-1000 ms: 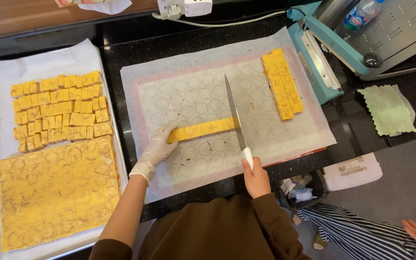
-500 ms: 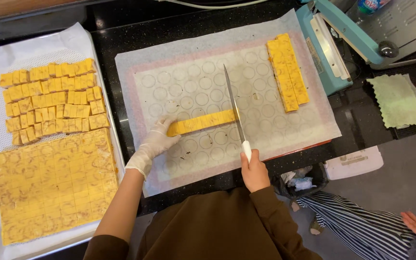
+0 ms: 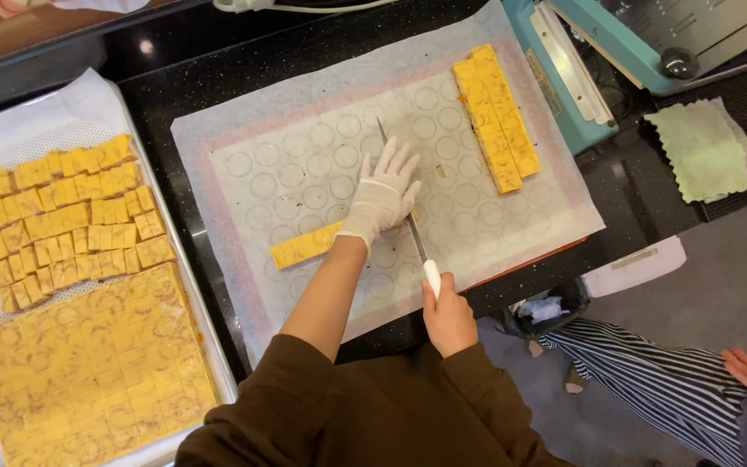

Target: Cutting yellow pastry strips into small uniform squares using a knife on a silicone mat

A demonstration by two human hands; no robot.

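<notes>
Gloved left hand (image 3: 382, 195) presses the knife (image 3: 404, 212) — right hand (image 3: 447, 316) grips it.

strip (image 3: 304, 246) on mat (image 3: 244, 173), tray (image 3: 209, 333) leftward

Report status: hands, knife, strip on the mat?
Gloved left hand flat on the knife blade, right hand gripping the white handle. Blade across the yellow strip. Nothing blocking.

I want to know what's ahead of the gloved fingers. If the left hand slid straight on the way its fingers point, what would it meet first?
The left hand points up the mat, away from the person. Only bare mat lies ahead, then its far edge and the black counter. The knife runs alongside, under the palm, not across the path.
</notes>
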